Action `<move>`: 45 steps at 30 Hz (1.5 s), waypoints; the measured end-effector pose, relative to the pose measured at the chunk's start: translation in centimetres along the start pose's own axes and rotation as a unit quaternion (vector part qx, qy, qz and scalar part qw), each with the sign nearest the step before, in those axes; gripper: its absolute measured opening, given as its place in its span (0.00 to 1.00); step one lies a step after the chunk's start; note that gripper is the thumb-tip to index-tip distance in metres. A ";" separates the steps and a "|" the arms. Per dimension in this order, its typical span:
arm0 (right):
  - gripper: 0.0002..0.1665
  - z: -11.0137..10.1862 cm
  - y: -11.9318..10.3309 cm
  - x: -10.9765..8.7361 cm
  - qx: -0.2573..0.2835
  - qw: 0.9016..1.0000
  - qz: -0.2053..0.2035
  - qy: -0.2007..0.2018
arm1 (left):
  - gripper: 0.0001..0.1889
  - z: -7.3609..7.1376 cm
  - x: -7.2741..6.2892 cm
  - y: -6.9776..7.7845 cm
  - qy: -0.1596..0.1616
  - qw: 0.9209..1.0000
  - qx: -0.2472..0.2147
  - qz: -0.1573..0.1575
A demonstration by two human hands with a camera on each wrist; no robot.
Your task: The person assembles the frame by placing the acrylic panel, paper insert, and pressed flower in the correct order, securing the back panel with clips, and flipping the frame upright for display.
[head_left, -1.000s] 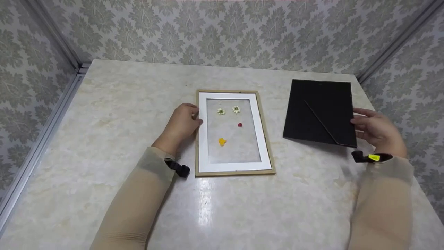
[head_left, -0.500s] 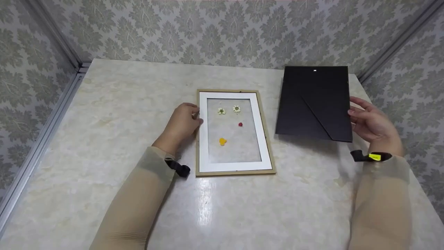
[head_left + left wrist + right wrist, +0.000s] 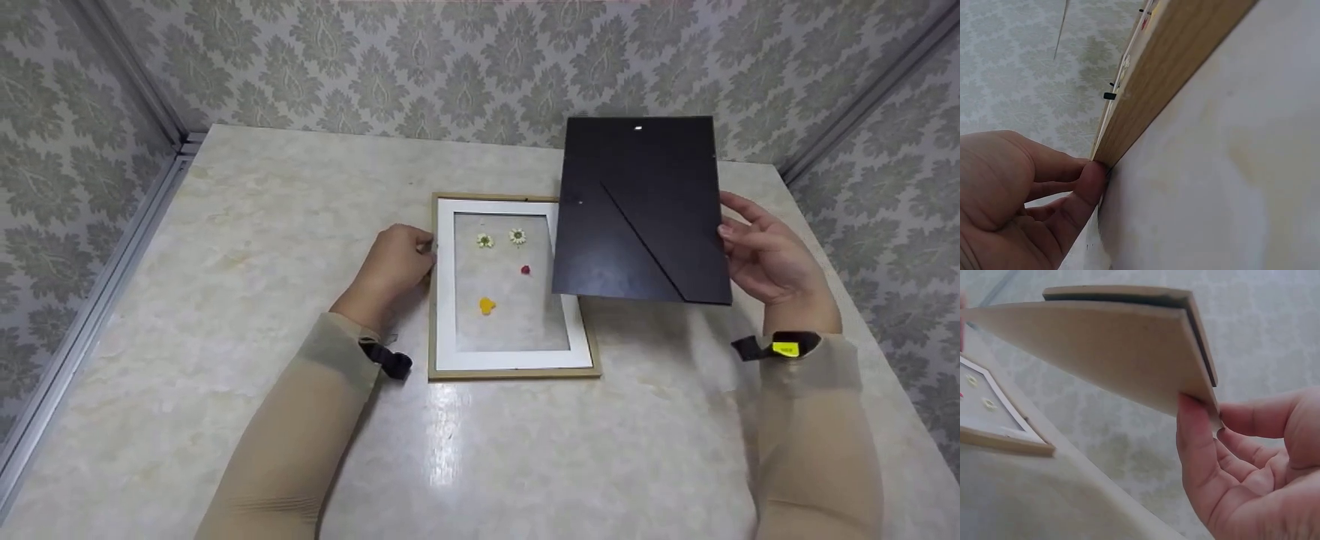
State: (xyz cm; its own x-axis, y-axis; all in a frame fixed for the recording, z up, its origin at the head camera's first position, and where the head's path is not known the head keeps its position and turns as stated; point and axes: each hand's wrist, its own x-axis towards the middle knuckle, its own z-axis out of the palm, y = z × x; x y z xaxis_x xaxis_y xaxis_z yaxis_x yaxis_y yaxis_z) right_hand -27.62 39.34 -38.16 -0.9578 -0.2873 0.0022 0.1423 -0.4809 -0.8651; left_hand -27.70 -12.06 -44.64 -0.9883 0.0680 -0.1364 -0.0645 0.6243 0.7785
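Note:
A picture frame (image 3: 511, 374) with a light wooden border and white mat lies flat on the table. Inside its window are two white daisies (image 3: 517, 237), a small red flower (image 3: 525, 270) and a yellow flower (image 3: 487, 306). My left hand (image 3: 396, 262) pinches the frame's left side between thumb and fingers. My right hand (image 3: 776, 259) grips the right edge of a black backing board (image 3: 637, 217), thumb on its brown underside (image 3: 1112, 354). The board hangs in the air, tilted, and covers part of the frame's right side. A flat stand leg runs diagonally along the board.
The marbled table (image 3: 225, 315) extends on both sides of the frame and in front of it. Patterned wallpaper (image 3: 412, 67) rises behind the table, with metal corner posts at left and right. Small dark tabs (image 3: 1109, 95) stick out of the frame's inner edge.
The backing board has risen and moved left, from beside the frame to over its right side, carried by my right hand. My left hand has stayed at the frame.

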 end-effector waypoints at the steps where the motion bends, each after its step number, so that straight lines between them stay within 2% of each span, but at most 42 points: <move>1: 0.29 0.4 0.3 0.2 -0.007 1.000 0.003 -0.007 | 0.21 0.0 0.0 0.0 -0.001 1.000 -0.002 -0.001; 4: 0.29 1.8 1.3 0.6 -0.029 0.999 0.016 -0.018 | 0.22 0.0 0.0 0.0 0.001 1.000 -0.003 0.001; 12: 0.30 5.6 4.8 1.4 -0.066 0.995 0.074 -0.006 | 0.22 0.0 -0.3 0.1 0.005 1.000 -0.003 0.008; 16: 0.32 6.8 6.3 1.6 -0.055 0.993 0.100 -0.014 | 0.21 -0.2 -0.4 0.0 0.009 1.000 -0.002 0.018; 22: 0.33 8.1 8.0 1.7 -0.044 0.992 0.118 -0.029 | 0.22 -0.3 -0.3 -0.2 0.012 0.999 0.008 0.032; 30: 0.34 9.3 9.7 1.5 -0.047 0.988 0.141 -0.039 | 0.22 -0.3 -0.1 -0.1 0.017 0.999 0.019 0.041; 38: 0.33 9.3 11.0 1.5 -0.037 0.983 0.175 -0.034 | 0.22 -0.2 0.4 -0.6 0.020 0.998 0.020 0.051; 45: 0.35 9.0 11.5 1.7 -0.063 0.980 0.185 -0.019 | 0.21 -0.2 -0.3 0.0 0.007 0.999 0.011 0.032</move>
State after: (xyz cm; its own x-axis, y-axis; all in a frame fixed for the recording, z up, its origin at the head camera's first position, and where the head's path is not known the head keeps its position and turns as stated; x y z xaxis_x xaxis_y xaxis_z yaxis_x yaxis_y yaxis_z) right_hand -25.36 25.81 -43.61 -0.8356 -0.4556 -0.3070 0.4445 -0.2323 -0.8652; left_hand -27.46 -12.28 -44.50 -0.9920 0.0985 -0.0784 0.0022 0.6361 0.7716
